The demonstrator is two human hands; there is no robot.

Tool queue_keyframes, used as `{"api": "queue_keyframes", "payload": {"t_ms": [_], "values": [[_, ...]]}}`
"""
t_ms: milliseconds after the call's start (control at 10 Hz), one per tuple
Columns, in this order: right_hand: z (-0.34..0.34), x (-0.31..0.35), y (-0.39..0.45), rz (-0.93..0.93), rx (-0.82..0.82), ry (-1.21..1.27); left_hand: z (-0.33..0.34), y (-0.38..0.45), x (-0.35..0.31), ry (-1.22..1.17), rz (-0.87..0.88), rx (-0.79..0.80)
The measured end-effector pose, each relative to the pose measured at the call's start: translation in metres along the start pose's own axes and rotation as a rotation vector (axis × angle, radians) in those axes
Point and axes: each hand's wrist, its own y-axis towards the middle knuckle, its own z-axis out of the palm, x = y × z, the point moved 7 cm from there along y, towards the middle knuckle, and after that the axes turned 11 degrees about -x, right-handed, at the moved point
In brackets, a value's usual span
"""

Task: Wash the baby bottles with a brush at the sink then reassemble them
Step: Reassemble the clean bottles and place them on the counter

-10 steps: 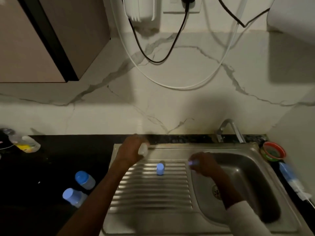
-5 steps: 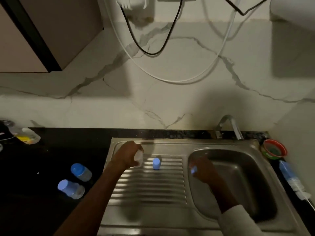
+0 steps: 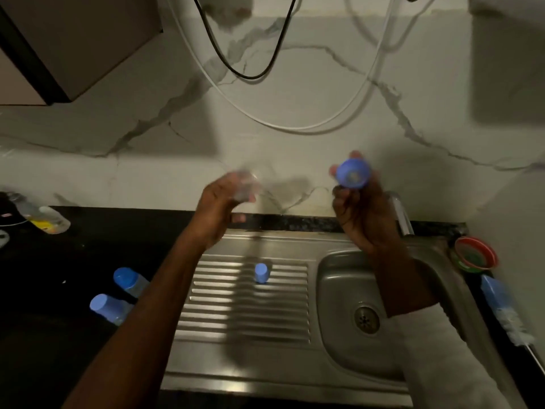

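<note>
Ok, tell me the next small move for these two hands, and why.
Probably bring the hands together and seat the blue ring on the clear piece. The right hand grips the ring up by the wall, the left hand holds the blurred clear piece level with it, a gap between them.

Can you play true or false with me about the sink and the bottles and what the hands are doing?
1. The right hand holds a blue ring. True.
2. The bottle brush is in the left hand. False: it lies on the counter to the right of the sink, and the left hand holds a blurry clear part.
3. A small blue cap stands on the ribbed drainboard. True.
4. Two blue-capped bottles sit inside the sink basin. False: they lie on the dark counter to its left.
5. Water is filling the basin. False: the drain shows in a bare basin.
</note>
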Motion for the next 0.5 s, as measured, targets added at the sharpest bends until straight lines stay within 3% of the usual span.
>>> {"api": "queue_keyframes", "payload": {"t_ms": [100,200,300,500], "values": [[-0.092,-0.067,-0.010,0.091,-0.032,-1.454,0.011,-0.014,0.078,1.125,0.203,0.240],[-0.153,-0.115,-0.044,0.210,-0.058,-1.523,0.013,-0.033,0.106,0.937,0.101,0.183],[-0.160,-0.126,-0.060,0.145,-0.225,-1.177,0.020,-0.042,0.109,0.696,0.098,0.134],[-0.141,-0.129,-0.070,0.055,-0.339,-0.804,0.046,-0.058,0.103,0.387,-0.006,0.073]]}}
